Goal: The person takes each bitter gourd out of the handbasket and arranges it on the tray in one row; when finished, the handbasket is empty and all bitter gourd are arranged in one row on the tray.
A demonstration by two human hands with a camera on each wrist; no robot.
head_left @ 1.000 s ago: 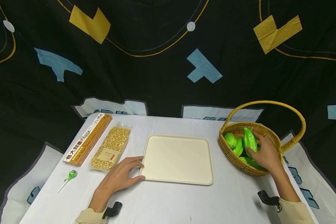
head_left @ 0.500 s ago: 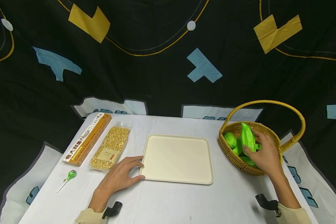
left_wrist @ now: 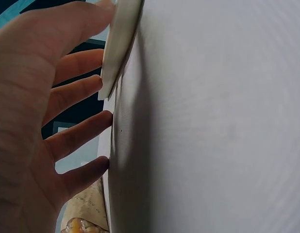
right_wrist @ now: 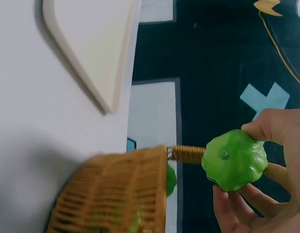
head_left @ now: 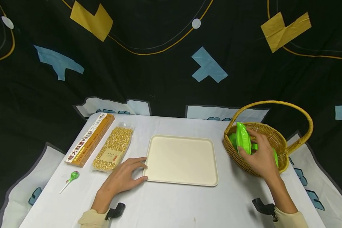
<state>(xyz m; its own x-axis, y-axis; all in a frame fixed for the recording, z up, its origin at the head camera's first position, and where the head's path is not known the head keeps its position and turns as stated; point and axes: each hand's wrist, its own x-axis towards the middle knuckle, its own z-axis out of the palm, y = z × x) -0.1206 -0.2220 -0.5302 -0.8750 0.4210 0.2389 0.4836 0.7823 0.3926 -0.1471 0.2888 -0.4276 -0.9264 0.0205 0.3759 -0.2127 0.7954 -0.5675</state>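
My right hand (head_left: 260, 158) holds a glossy green bitter melon (head_left: 243, 138) between thumb and fingers, over the left side of a wicker basket (head_left: 233, 155). The melon stands nearly upright with its pointed tip away from me; the right wrist view shows its lobed, round end. Other green produce (head_left: 275, 157) lies in the basket, partly hidden by the hand. My left hand (head_left: 122, 177) rests at the left edge of a cream tray (head_left: 182, 160), fingers spread. In the left wrist view, the thumb and two fingertips are right at the tray's rim.
Left of the tray lie a bag of corn kernels (head_left: 115, 144), a pasta box (head_left: 89, 139) and a green lollipop (head_left: 74, 175) on the white tablecloth. The basket's tall handle (head_left: 273, 102) arches over its right half. A black cloth (head_left: 159, 85) hangs behind the table.
My right hand has raised the bitter melon from among the produce and moved it leftward, to the basket's left side. The left hand stays at the tray's edge.
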